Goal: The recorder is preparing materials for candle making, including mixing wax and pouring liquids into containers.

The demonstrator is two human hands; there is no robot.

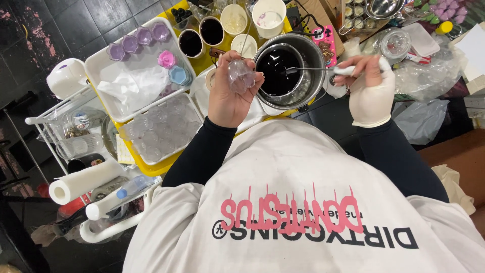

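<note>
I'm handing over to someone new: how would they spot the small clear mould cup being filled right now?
Start at the steel pot of dark liquid in the middle. Just beside it, the bare left hand holds the clear mould cup up. Unlike the clear cups in the white tray, it is lifted, in fingers.

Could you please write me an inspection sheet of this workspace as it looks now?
Surface: yellow table, crowded.
Job's things: clear cup in bare left hand; spoon held by gloved right hand, its bowl in the dark liquid in the metal pot.
Clutter: white tray with purple, pink and blue moulds; second tray of clear cups; paper cups; paper roll; plastic bags.
Grip: both closed on their items.
Cables: black cable behind pot.
Surroundings: dark tiled floor.
</note>
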